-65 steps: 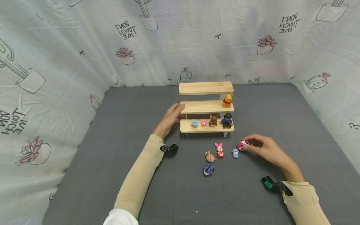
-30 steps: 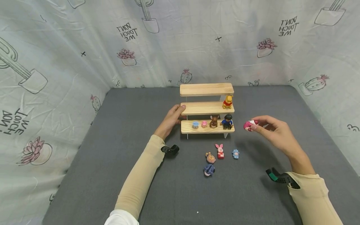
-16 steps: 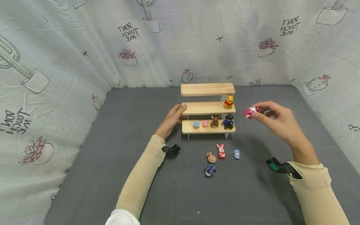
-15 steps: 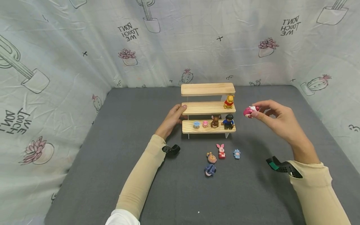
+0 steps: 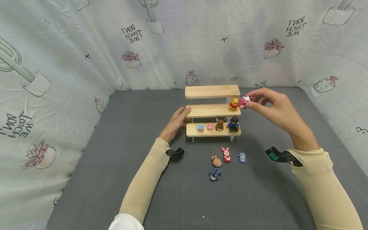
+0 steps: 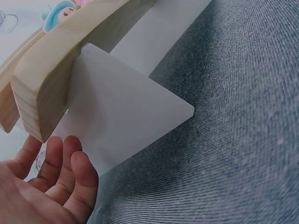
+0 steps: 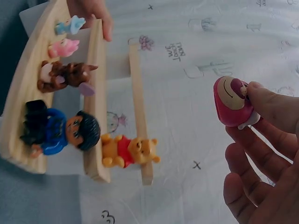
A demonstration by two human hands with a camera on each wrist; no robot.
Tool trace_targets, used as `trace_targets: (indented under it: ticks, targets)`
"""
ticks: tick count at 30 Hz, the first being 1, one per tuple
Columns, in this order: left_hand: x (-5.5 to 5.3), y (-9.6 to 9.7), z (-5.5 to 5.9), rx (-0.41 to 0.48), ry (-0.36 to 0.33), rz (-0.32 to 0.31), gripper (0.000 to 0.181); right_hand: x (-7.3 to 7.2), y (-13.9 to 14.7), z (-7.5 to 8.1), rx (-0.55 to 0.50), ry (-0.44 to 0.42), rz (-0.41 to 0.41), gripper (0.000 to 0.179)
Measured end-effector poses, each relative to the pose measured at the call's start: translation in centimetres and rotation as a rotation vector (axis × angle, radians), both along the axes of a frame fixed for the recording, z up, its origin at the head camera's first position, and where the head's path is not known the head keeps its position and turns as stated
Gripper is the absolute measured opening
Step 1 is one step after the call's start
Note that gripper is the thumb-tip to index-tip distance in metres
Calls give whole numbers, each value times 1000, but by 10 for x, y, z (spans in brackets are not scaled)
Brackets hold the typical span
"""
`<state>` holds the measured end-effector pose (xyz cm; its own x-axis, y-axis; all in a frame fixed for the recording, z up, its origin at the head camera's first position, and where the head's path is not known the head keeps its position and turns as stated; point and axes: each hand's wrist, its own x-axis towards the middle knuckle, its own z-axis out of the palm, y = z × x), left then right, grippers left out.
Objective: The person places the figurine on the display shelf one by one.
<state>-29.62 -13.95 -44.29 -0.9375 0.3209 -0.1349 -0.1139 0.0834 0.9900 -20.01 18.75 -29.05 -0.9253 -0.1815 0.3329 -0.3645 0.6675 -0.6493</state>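
Observation:
My right hand [image 5: 277, 110] pinches a pink bear figurine [image 5: 243, 102] between thumb and fingers, just right of the middle tier. In the right wrist view the bear figurine [image 7: 226, 105] shows its cream muzzle. My left hand [image 5: 173, 124] holds the left end of a three-tier wooden display stand [image 5: 204, 110], thumb on top of the middle board. In the left wrist view its curled fingers [image 6: 70, 175] are beside the white side panel. A yellow bear in a red shirt [image 5: 233, 104] sits at the middle board's right end.
On the bottom board stand a blue figure [image 5: 200, 127], a pink figure [image 5: 210, 126], a brown mouse-eared figure [image 5: 219, 124] and a black-haired doll [image 5: 233, 124]. In front lie a piglet figurine [image 5: 226, 155], a small blue figure [image 5: 242, 157], an orange-faced figure [image 5: 216, 161] and a blue-purple figure [image 5: 215, 174].
My right hand has lifted the pink bear figurine from the grey cloth, then carried it up and leftward to beside the yellow bear. The left hand keeps its place on the stand.

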Motion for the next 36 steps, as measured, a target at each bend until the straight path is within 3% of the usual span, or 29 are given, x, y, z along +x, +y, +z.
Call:
trace_targets:
  ticks: [12,28,36]
  targets:
    - [1,-1,1,-7,2,-4,57,-22,-22,13,-24,-12,59,26]
    - [1,0,1,11,-12,-4,53,-44,-37,12,12,-159,58,33]
    - [0,0,2,4,-19,-4,53,-61,-41,4,26,-193,100,32]
